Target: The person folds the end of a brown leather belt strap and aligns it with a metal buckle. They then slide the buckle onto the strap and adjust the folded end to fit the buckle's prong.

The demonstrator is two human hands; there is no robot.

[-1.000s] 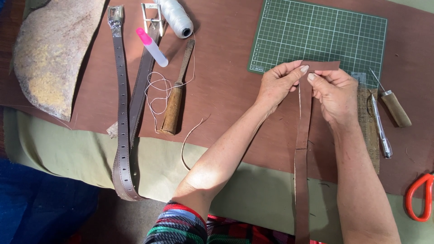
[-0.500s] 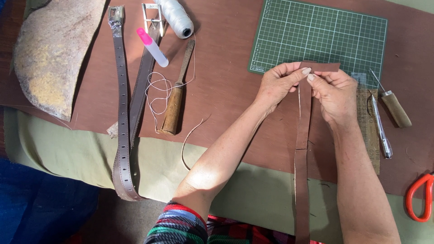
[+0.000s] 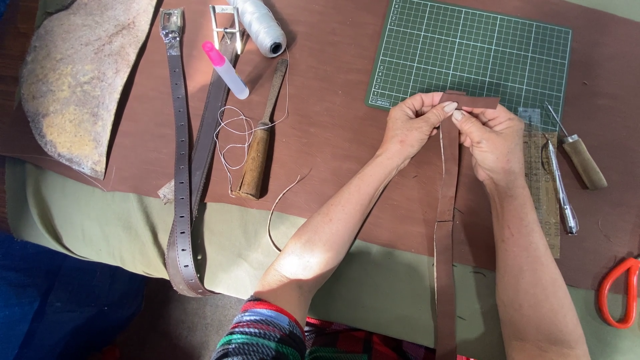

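Note:
A long narrow brown leather strap runs from the table's near edge up to the green cutting mat. My left hand and my right hand meet at its far end, fingertips pinching the strap from either side. A thin pale thread hangs along the strap just below my fingers. The strap's end lies over the mat's lower edge.
A finished belt with holes and a second strap with a buckle lie at left, beside a glue tube, wooden-handled tool, white thread spool and a leather piece. Ruler, awls and orange scissors lie at right.

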